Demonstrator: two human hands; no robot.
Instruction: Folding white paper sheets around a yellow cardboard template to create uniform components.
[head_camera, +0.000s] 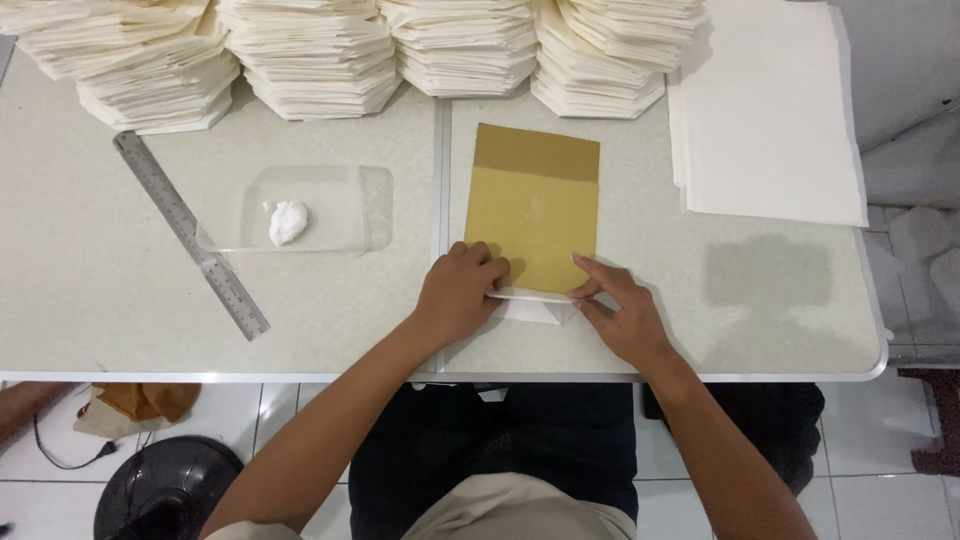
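Note:
A tan card template (533, 205) with a darker band at its far end lies on the white table (90, 290), over a white paper sheet (535, 309) whose folded point shows at the near edge. My left hand (458, 293) presses its fingers on the card's near left corner. My right hand (618, 311) rests at the near right corner, thumb and forefinger pinching the white paper's edge against the card.
Several tall piles of folded white paper (320, 55) line the table's far edge. A flat stack of white sheets (765, 110) lies at the far right. A metal ruler (190, 232) and a clear dish (330, 205) with a white blob (287, 221) sit left.

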